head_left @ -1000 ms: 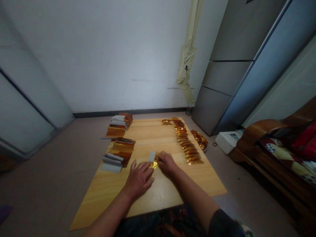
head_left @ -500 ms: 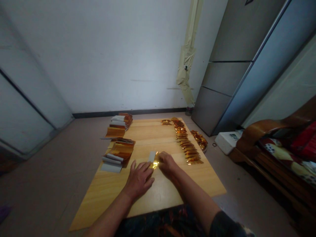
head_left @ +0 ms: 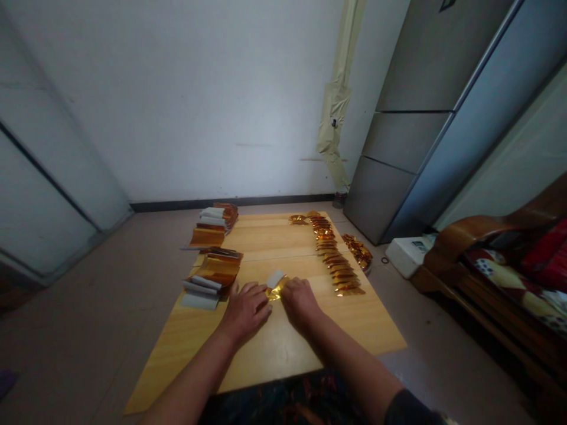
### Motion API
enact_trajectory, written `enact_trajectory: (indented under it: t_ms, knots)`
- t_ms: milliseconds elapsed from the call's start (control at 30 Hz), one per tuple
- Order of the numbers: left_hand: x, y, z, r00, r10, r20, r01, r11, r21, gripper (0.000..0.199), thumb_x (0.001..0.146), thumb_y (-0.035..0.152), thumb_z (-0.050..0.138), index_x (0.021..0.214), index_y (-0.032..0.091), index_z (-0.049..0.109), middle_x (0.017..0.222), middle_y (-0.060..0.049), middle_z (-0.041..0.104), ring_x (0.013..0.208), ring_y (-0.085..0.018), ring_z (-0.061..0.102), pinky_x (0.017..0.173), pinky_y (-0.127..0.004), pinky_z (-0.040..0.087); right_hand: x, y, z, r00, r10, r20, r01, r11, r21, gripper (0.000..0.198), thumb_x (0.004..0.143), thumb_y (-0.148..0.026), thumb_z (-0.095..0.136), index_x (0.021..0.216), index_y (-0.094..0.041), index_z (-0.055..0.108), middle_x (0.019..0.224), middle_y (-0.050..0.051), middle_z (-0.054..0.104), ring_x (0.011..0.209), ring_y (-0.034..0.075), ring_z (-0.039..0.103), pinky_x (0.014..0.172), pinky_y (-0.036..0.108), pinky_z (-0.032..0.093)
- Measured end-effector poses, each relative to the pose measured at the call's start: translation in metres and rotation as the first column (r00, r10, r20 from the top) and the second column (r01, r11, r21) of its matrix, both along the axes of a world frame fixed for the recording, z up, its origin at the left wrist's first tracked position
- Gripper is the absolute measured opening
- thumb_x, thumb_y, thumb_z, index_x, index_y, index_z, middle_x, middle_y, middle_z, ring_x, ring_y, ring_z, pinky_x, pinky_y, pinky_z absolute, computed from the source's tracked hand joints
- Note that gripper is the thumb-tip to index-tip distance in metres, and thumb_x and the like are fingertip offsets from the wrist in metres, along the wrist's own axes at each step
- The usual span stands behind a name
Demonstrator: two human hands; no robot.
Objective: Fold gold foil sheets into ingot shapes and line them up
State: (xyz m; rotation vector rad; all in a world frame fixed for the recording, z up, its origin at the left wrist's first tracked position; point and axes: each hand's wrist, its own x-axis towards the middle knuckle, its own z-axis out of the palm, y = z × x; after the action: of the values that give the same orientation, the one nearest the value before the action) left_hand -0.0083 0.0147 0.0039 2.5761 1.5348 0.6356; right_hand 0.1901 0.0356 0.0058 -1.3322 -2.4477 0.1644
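Observation:
A sheet of gold foil paper (head_left: 275, 291) with a pale grey back lies partly folded between my hands on the wooden board. At its left edge my left hand (head_left: 246, 307) pinches the foil, with the thumb toward me. My right hand (head_left: 299, 299) is closed on the right end, its fingertips hidden behind the knuckles. Stacks of gold-and-grey foil sheets (head_left: 218, 268) lie to the left. A long overlapping row of folded gold foil pieces (head_left: 335, 260) runs along the right side.
The wooden board (head_left: 274, 242) stands low over the floor. Beyond its right edge sits a container heaped with gold pieces (head_left: 357, 251). A white box (head_left: 406, 255), a wooden bench (head_left: 469, 295) and a refrigerator (head_left: 398, 136) are farther right. A wall rises behind.
My left hand has moved slightly left and closed on the foil's left end. The foil has turned a little, and its grey part now looks shorter and slanted.

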Motion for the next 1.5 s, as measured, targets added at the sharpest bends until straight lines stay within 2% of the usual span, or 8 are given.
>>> enact_trajectory:
  t_ms: [167, 400, 533, 700, 933, 1067, 1300, 1500]
  knots:
    - [0.000, 0.010, -0.005, 0.999, 0.054, 0.007, -0.054, 0.997, 0.051, 0.022, 0.090, 0.032, 0.050, 0.103, 0.026, 0.067, 0.110, -0.005, 0.072, 0.112, -0.026, 0.057, 0.108, -0.059, 0.021, -0.015, -0.022, 0.003, 0.999, 0.030, 0.020, -0.031, 0.999, 0.025, 0.016, 0.090, -0.017, 0.050, 0.097, -0.021, 0.064, 0.098, 0.007, 0.065, 0.092, 0.021, 0.051, 0.077, 0.033, 0.032]
    - [0.015, 0.005, -0.010, 0.985, 0.174, -0.015, -0.169, 0.973, 0.160, 0.021, 0.091, 0.021, 0.046, 0.089, 0.023, 0.067, 0.096, -0.007, 0.072, 0.102, -0.026, 0.059, 0.101, -0.054, 0.029, -0.003, -0.018, -0.004, 0.999, 0.035, 0.028, -0.035, 0.999, 0.000, 0.013, 0.091, -0.021, 0.055, 0.083, -0.020, 0.065, 0.087, 0.005, 0.063, 0.083, 0.018, 0.049, 0.072, 0.030, 0.031]
    - [0.020, 0.006, -0.006, 0.990, 0.134, -0.043, -0.128, 0.984, 0.122, 0.019, 0.090, 0.020, 0.049, 0.079, 0.022, 0.065, 0.088, -0.005, 0.070, 0.095, -0.024, 0.058, 0.090, -0.047, 0.035, 0.010, -0.016, -0.004, 0.999, 0.029, 0.034, -0.029, 1.000, 0.008, 0.012, 0.091, -0.024, 0.056, 0.085, -0.020, 0.065, 0.090, 0.004, 0.063, 0.087, 0.018, 0.048, 0.075, 0.030, 0.030]
    - [0.024, 0.005, -0.003, 0.995, 0.082, -0.061, -0.081, 0.996, 0.026, 0.022, 0.090, 0.017, 0.045, 0.085, 0.020, 0.066, 0.085, -0.007, 0.067, 0.088, -0.023, 0.057, 0.079, -0.039, 0.040, 0.015, -0.013, -0.008, 0.998, 0.059, 0.013, -0.059, 0.998, 0.013, 0.011, 0.091, -0.026, 0.059, 0.083, -0.021, 0.065, 0.088, 0.001, 0.064, 0.086, 0.017, 0.048, 0.076, 0.030, 0.030]
    - [0.025, -0.003, 0.004, 0.991, 0.096, -0.089, -0.097, 0.995, -0.005, 0.015, 0.085, 0.027, 0.056, 0.095, 0.021, 0.066, 0.092, -0.008, 0.069, 0.094, -0.024, 0.061, 0.083, -0.039, 0.042, 0.014, -0.001, -0.010, 0.988, 0.140, 0.070, -0.146, 0.986, 0.077, 0.015, 0.092, -0.022, 0.057, 0.080, -0.020, 0.066, 0.082, 0.002, 0.065, 0.079, 0.017, 0.049, 0.070, 0.031, 0.029]
    - [0.025, -0.001, 0.005, 0.987, 0.089, -0.130, -0.091, 0.996, -0.012, 0.017, 0.089, 0.027, 0.052, 0.095, 0.019, 0.066, 0.093, -0.008, 0.070, 0.095, -0.024, 0.062, 0.084, -0.040, 0.040, 0.012, -0.001, -0.010, 0.975, 0.168, 0.145, -0.188, 0.972, 0.139, 0.014, 0.090, -0.018, 0.057, 0.078, -0.018, 0.063, 0.078, 0.004, 0.064, 0.077, 0.018, 0.049, 0.069, 0.032, 0.028]
    - [0.026, -0.005, -0.002, 0.989, 0.090, -0.117, -0.082, 0.994, 0.072, 0.019, 0.090, 0.029, 0.053, 0.096, 0.018, 0.067, 0.096, -0.008, 0.071, 0.094, -0.024, 0.064, 0.092, -0.045, 0.038, 0.012, 0.000, -0.016, 0.965, 0.199, 0.171, -0.235, 0.944, 0.231, 0.015, 0.092, -0.016, 0.050, 0.081, -0.018, 0.060, 0.078, 0.005, 0.061, 0.078, 0.019, 0.047, 0.078, 0.036, 0.029]
    - [0.028, -0.007, -0.013, 0.987, 0.124, -0.103, -0.104, 0.978, 0.178, 0.020, 0.092, 0.021, 0.048, 0.095, 0.019, 0.068, 0.096, -0.007, 0.072, 0.090, -0.022, 0.066, 0.101, -0.049, 0.035, 0.014, 0.005, -0.020, 0.978, 0.149, 0.149, -0.176, 0.967, 0.184, 0.010, 0.092, -0.019, 0.053, 0.086, -0.018, 0.061, 0.084, 0.004, 0.062, 0.082, 0.019, 0.048, 0.073, 0.033, 0.029]
